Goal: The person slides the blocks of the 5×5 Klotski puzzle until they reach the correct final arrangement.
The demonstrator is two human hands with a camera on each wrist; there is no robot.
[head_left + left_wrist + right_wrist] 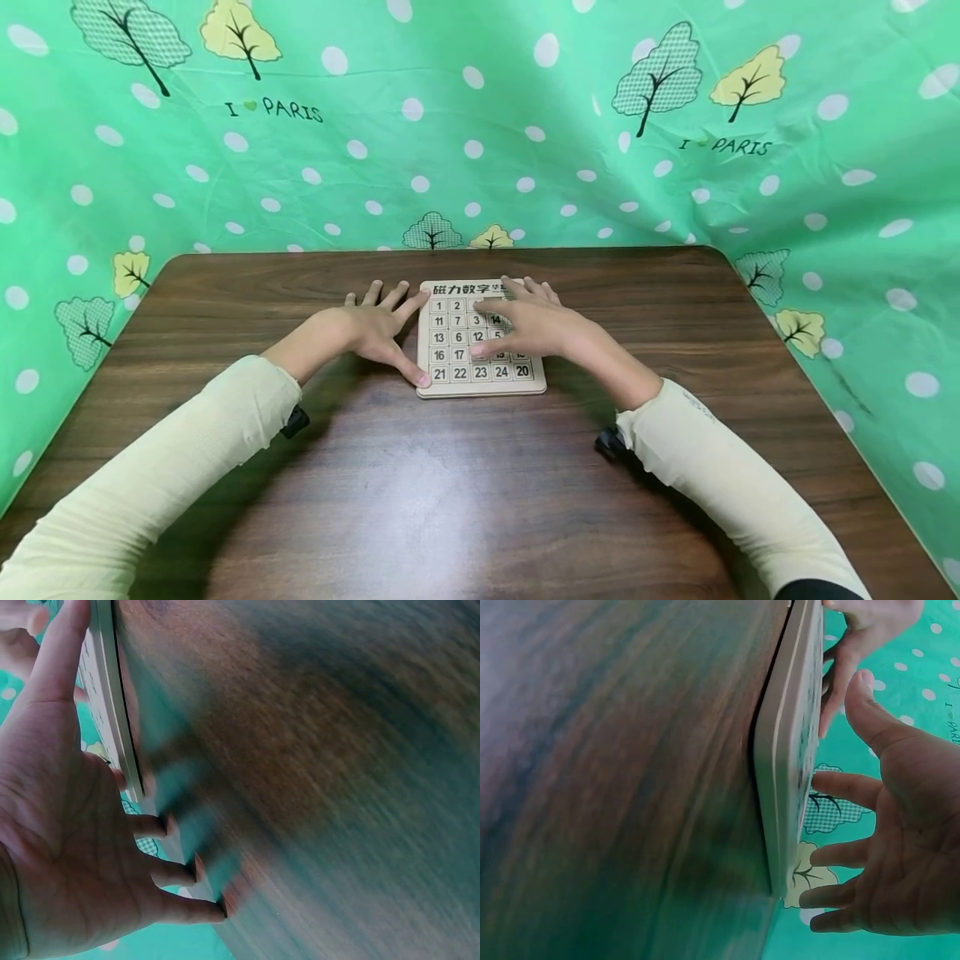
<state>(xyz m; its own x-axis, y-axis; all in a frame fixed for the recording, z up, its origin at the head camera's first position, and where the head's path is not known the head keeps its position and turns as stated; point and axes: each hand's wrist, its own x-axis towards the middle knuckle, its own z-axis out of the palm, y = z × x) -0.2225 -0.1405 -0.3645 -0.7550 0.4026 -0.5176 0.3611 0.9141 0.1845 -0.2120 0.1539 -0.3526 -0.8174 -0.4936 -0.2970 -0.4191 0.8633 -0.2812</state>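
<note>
A flat pale number-slide puzzle board [480, 388] lies on the table, with black Chinese lettering along its top and rows of square numbered tiles [459, 373]. My left hand [371, 327] is spread at the board's left side. Its thumb and index fingertips touch the left edge, and the other fingers reach down to the tabletop. Over the board's right half is my right hand [536, 323], fingers spread and hiding several tiles. In the right wrist view the right hand [907, 840] hovers just above the tile face, its palm apart from the board and holding nothing.
The brown wood-grain table [420, 500] extends on all sides of the board. Behind it hangs a green cloth [465, 117] with white dots and printed trees. Dark wrist devices [611, 444] sit under both pale sleeves [172, 450].
</note>
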